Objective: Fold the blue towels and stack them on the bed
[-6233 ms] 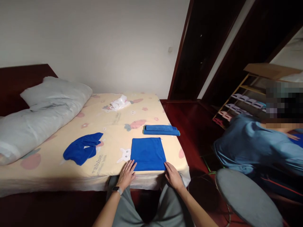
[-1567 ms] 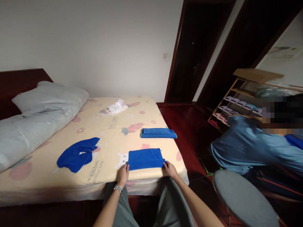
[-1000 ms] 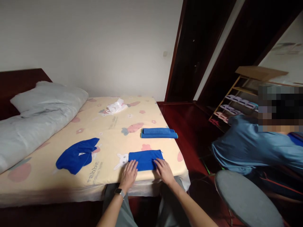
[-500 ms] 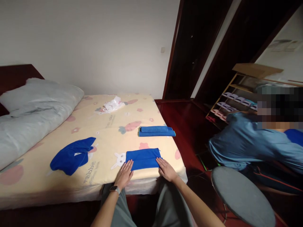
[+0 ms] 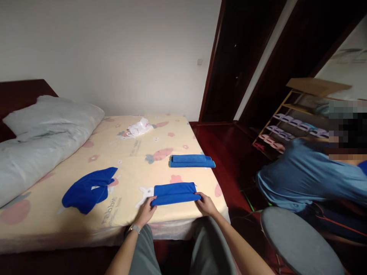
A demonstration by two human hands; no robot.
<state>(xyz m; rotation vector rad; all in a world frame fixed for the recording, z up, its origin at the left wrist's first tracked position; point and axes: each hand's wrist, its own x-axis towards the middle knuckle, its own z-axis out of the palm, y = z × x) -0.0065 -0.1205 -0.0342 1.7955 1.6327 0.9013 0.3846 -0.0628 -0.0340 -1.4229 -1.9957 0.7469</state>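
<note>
A blue towel [image 5: 175, 193], folded into a flat strip, lies near the front edge of the bed. My left hand [image 5: 146, 211] pinches its near left corner, and my right hand [image 5: 205, 203] pinches the right end. The near edge looks slightly raised between them. Just beyond it rest folded blue towels [image 5: 191, 161] with green edging, one narrow fold on top of a wider one. To the left, a crumpled blue towel [image 5: 87, 190] with a small white label lies loose on the sheet.
The bed [image 5: 126, 168] has a yellow patterned sheet. A white plastic bag [image 5: 139, 127] and a grey-white covered bundle [image 5: 51, 133] lie on it. At right are a round grey stool [image 5: 299, 238], a person in a blue shirt [image 5: 309, 173] and a slipper rack [image 5: 282, 105].
My hands have gone from lying flat on the towel to gripping its near corners. The towel is now a narrower strip. The view has shifted slightly.
</note>
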